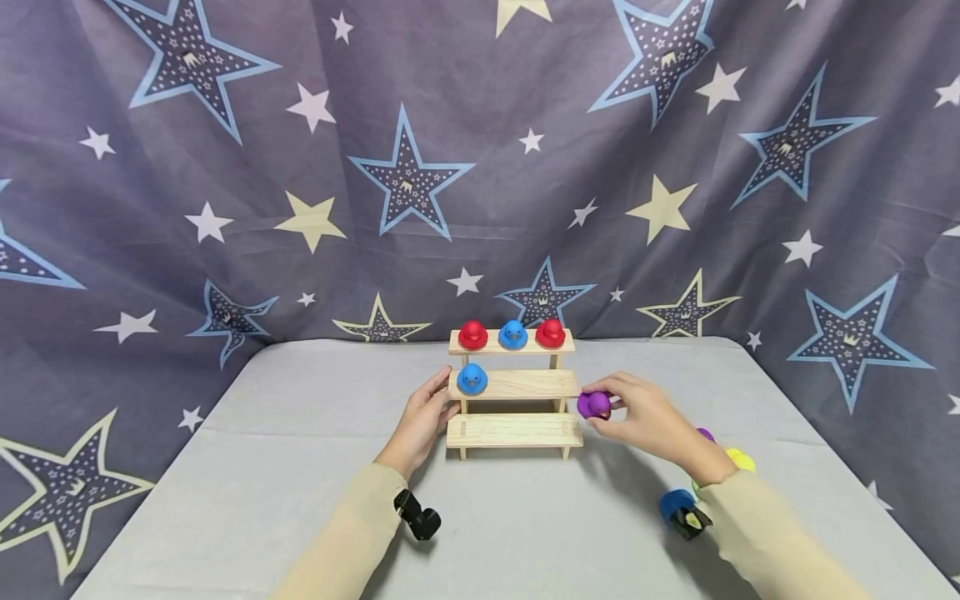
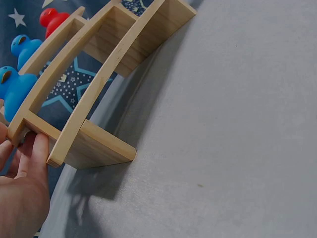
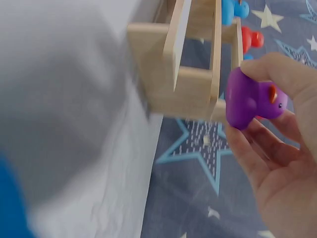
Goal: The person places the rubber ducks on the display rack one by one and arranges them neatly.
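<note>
Head view shows us both hands at a three-step wooden rack (image 1: 513,430) standing on a grey surface (image 1: 517,533). We see the right hand (image 1: 648,417) pinching a purple duck (image 1: 594,405) between thumb and fingers, just beside the right end of the middle step; whether the duck touches the wood we cannot tell. From the right wrist we make out its orange beak, with the head turned up and the base toward the surface.

We find the left hand (image 1: 420,425) gripping the rack at the left end of the middle step, its fingers tucked against the wooden end piece in the left wrist view. Near that hand, a blue duck (image 1: 472,380) sits on the left of the middle step. Above it we count three ducks along the top step: a red one at each end and a blue one between them. By the right wrist we notice a yellow object (image 1: 741,459) and a blue object (image 1: 676,505), both partly hidden. Behind everything we see a star-patterned cloth (image 1: 480,167).
</note>
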{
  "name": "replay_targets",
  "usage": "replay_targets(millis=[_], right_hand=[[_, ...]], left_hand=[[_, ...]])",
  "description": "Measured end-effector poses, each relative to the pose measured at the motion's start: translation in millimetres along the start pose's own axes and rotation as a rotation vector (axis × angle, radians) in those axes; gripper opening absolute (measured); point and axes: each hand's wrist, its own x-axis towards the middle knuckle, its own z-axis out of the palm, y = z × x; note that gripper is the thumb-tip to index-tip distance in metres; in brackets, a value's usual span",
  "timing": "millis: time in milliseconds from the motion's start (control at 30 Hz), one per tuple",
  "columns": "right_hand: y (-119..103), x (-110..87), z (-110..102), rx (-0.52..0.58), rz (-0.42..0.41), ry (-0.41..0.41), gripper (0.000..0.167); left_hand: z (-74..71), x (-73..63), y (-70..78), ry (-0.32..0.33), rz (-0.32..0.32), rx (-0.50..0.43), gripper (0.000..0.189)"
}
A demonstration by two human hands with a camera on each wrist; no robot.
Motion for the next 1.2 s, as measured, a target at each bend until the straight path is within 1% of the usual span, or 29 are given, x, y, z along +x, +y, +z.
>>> replay_targets(millis=[100, 200, 333, 433, 600, 667, 800, 967, 1067, 1200], right_hand=[[-5.7, 12.0, 9.8, 0.028, -0.017, 0.025, 0.039], [-10.7, 22.2, 19.7, 0.036, -0.015, 0.059, 0.04], [-17.1, 34.8, 33.0, 0.057, -0.01, 0.083, 0.04], [-21.9, 44.0, 42.5, 0.113, 0.002, 0.085, 0.04], [-27.6, 56.2, 55.9, 0.148, 0.045, 0.111, 0.04], [-29.4, 59.6, 60.0, 0.16, 0.071, 0.118, 0.041], [-32.4, 64.6, 66.9, 0.218, 0.115, 0.134, 0.042], [-35.0, 70.0, 74.0, 0.283, 0.131, 0.152, 0.04], [-33.9, 71.6, 78.6, 0.282, 0.132, 0.16, 0.042], [-31.8, 71.9, 82.9, 0.272, 0.135, 0.173, 0.045]], left_hand=[[0.7, -0.4, 0.1, 0.0, 0.0, 0.003, 0.056], [1.5, 0.1, 0.7, 0.001, 0.001, 0.001, 0.056], [2.3, 0.9, 1.2, -0.004, 0.004, -0.009, 0.057], [2.4, 1.1, 1.0, -0.006, 0.007, -0.011, 0.057], [1.7, 1.3, 0.2, -0.011, 0.015, -0.006, 0.057], [1.4, 1.7, -0.1, -0.008, 0.011, -0.006, 0.057], [1.5, 1.8, -0.2, -0.011, 0.009, -0.006, 0.056], [1.9, 0.9, 0.9, -0.003, 0.004, -0.009, 0.056], [1.9, 0.7, 1.4, 0.003, -0.004, -0.005, 0.057], [1.4, 0.6, 1.1, -0.006, 0.004, 0.001, 0.056]])
